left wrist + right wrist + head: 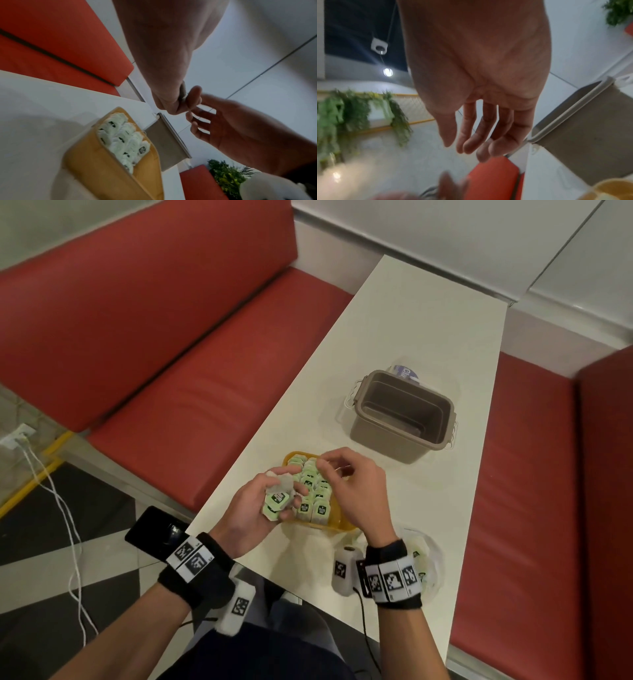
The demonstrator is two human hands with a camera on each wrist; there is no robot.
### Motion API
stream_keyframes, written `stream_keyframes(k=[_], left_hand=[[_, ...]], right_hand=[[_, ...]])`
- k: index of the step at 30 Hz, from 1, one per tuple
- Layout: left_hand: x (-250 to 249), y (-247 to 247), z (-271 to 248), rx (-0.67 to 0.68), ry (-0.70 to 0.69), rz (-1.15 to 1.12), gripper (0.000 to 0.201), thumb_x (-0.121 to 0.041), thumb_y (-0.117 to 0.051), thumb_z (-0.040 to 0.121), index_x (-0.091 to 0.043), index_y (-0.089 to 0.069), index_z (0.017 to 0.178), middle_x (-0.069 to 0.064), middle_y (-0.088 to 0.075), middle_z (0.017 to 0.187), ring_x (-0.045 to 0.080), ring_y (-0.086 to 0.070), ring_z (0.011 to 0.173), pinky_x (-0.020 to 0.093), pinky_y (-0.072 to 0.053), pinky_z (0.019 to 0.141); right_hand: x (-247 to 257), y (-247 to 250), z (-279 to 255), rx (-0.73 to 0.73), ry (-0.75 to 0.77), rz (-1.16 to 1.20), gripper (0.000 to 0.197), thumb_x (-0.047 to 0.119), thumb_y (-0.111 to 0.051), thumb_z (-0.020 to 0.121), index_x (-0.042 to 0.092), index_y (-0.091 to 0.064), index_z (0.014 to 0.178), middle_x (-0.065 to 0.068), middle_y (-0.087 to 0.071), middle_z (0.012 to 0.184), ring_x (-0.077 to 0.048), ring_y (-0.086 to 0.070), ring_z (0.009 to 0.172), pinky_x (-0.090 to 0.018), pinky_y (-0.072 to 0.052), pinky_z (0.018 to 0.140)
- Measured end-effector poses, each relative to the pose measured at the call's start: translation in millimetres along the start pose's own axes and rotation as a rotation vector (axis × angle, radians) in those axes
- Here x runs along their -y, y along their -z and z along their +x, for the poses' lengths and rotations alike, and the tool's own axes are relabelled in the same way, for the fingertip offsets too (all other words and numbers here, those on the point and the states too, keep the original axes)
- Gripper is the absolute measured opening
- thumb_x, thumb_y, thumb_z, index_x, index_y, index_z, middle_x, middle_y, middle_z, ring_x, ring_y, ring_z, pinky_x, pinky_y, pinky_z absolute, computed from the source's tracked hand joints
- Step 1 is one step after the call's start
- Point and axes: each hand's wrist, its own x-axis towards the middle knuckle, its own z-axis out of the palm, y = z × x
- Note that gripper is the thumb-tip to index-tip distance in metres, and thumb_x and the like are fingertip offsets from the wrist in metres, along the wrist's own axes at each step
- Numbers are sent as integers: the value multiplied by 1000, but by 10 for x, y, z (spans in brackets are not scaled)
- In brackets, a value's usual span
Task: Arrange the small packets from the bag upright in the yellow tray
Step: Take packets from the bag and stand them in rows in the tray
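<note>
The left hand (255,510) is curling its grip around a small bunch of green tea packets (278,499) just beside the yellow tray (337,523), while the right hand (356,487) is hanging over the tray with fingers loose, holding nothing. The next packet should probably be going in label up, snug against its neighbors. Rows of upright packets (313,491) are filling most of the tray; the brown bin (402,414) is sitting farther back on the tabletop (394,337), looking nearly empty.

We see the tray (337,517) near the table's (404,313) near-left edge, packets (313,486) standing in rows inside it. Behind it, toward the table's middle, sits the open bin (400,414), a lid (406,372) just behind that. The bag (428,563) lies at the near edge, right of the tray. A bench (164,337) runs along the table's left side.
</note>
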Motion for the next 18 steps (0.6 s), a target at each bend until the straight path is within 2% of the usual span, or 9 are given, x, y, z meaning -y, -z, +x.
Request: stream_keyframes(k=[3,5,7,10,13,15,17,18], left_hand=[[-10,-104,-57,118,-6,-9,46,-23,-38,105,-11,-63,141,20,-62,117,23,-59,83,30,-41,62],[-8,-161,-75,147,-25,56,49,-26,-40,104,-16,-62,146,19,-62,121,21,-57,84,30,-41,62],[9,-201,-75,142,-41,98,50,-26,-42,103,-20,-59,150,17,-63,117,19,-57,83,31,-40,61],[9,-230,-81,165,-54,103,50,-28,-35,109,-23,-55,154,14,-60,111,20,-57,80,30,-40,59],[-29,-252,-115,212,-43,78,55,-38,-34,108,-19,-57,154,14,-55,105,22,-53,82,33,-36,62],[-42,-260,-120,231,-46,90,61,-35,-25,107,-15,-56,155,16,-54,107,22,-52,83,33,-37,63],[-29,-262,-108,192,-58,121,58,-29,-24,108,-15,-59,152,16,-55,108,20,-53,81,32,-38,62],[-15,-270,-99,153,-70,156,53,-25,-26,110,-17,-62,148,16,-57,107,19,-53,79,31,-37,61]], right_hand=[[234,52,-190,133,73,106,3,38,-75,102,39,-77,101,20,-77,91,-5,-72,89,-14,-51,76],[244,14,-251,178,94,52,2,46,-74,100,46,-73,102,19,-75,96,-7,-70,93,-24,-55,78],[165,-46,-271,162,92,-50,13,50,-76,96,41,-71,105,16,-71,96,-7,-67,92,-33,-56,79],[127,-56,-284,116,27,28,24,35,-82,93,36,-64,108,12,-69,92,-8,-66,87,-23,-53,72],[146,-35,-322,78,30,138,22,24,-81,95,30,-62,102,11,-71,94,-10,-69,86,-15,-50,68],[136,-48,-335,57,30,122,16,25,-81,96,29,-65,94,15,-69,97,-10,-68,89,-18,-50,73],[118,-57,-343,53,8,114,10,35,-75,101,33,-72,92,17,-69,96,-11,-67,92,-27,-52,79],[123,-52,-351,63,3,130,18,43,-67,106,35,-75,93,15,-70,93,-12,-66,93,-32,-53,81]])
